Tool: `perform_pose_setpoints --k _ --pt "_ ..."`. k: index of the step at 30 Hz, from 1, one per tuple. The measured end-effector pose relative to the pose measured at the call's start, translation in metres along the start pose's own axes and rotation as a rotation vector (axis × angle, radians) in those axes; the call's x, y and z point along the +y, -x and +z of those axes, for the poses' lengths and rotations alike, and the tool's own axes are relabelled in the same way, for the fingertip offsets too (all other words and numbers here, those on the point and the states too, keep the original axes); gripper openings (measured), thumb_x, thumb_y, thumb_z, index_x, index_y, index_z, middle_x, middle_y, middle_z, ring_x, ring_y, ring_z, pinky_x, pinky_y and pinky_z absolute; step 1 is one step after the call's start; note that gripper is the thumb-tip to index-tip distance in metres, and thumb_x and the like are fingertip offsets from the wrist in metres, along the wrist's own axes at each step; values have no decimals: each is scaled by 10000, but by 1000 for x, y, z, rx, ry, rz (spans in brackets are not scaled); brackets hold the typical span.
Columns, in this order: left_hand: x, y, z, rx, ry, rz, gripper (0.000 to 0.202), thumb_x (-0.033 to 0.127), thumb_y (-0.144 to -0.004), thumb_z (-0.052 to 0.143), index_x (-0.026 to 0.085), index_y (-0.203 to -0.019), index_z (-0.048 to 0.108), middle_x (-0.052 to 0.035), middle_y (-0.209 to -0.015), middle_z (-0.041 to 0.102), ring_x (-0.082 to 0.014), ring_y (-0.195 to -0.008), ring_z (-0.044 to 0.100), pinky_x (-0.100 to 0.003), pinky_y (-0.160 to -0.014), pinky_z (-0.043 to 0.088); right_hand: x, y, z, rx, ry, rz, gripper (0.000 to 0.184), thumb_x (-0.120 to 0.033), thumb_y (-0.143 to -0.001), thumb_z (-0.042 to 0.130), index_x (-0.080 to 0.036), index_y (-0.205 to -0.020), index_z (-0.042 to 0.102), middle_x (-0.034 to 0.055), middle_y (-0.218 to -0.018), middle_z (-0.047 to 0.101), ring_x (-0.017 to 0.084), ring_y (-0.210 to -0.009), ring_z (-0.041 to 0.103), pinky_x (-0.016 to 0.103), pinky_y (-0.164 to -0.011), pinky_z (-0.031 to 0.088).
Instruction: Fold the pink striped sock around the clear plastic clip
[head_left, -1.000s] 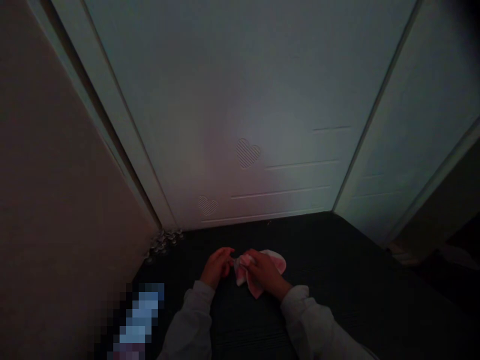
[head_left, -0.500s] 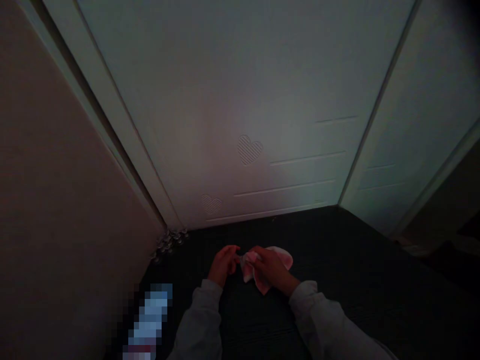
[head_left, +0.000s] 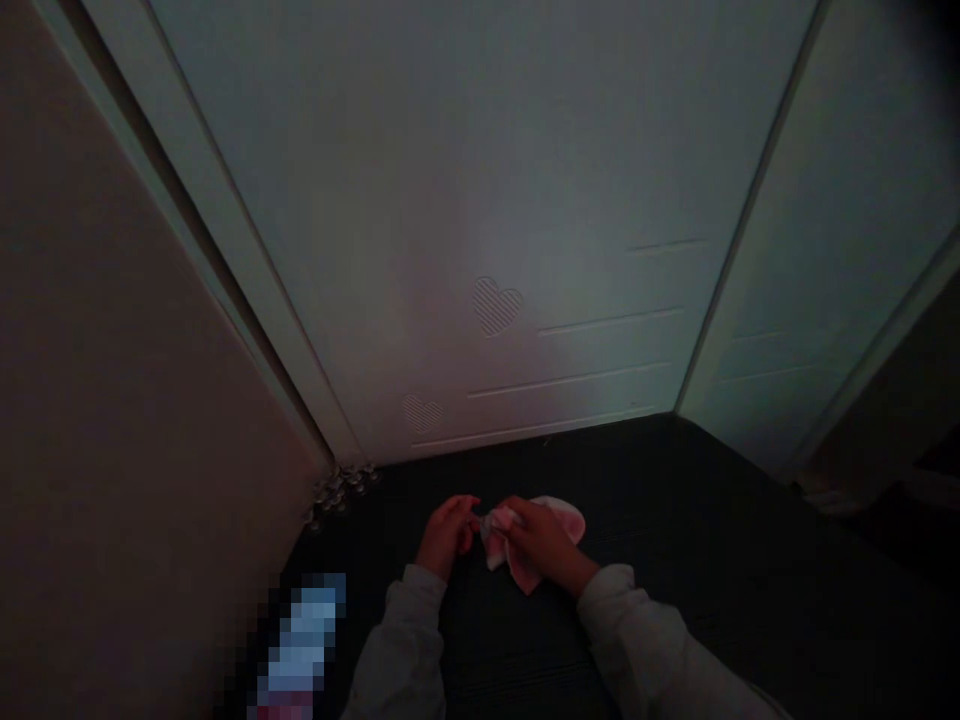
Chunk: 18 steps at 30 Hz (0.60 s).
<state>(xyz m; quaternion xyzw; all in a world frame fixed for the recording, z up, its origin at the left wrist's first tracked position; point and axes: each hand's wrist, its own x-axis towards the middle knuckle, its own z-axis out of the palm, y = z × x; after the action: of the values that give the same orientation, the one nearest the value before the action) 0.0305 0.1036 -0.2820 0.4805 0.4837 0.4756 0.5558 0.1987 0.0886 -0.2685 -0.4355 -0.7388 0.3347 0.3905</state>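
Observation:
The scene is dim. A small pink and white piece of cloth lies on a dark ribbed surface just in front of me. My right hand rests over it with the fingers closed on its left edge. My left hand sits close beside it, fingers curled and pinched toward the same edge of the cloth. Both arms wear light grey sleeves. Most of the cloth is hidden under my right hand.
A white panel with two striped hearts stands upright behind the dark surface. A beige wall closes the left side. A cluster of small shiny beads lies in the left corner. A blurred-out patch sits at the lower left.
The view has shifted slightly, so the hands and cloth sit a little further right in the frame. Both hands keep the same grip on the cloth's edge.

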Motion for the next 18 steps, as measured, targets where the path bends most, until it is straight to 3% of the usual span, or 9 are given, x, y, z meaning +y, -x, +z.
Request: perform_pose_setpoints --k 18 --pt "7 2 4 -1 -40 -13 420 519 -702 502 135 -860 567 36 -542 519 -39 -313 373 -176 -320 217 1 0 1 26 65 35 250 -308 -869 365 -175 -795 563 28 -747 630 150 -696 571 257 -614 381"
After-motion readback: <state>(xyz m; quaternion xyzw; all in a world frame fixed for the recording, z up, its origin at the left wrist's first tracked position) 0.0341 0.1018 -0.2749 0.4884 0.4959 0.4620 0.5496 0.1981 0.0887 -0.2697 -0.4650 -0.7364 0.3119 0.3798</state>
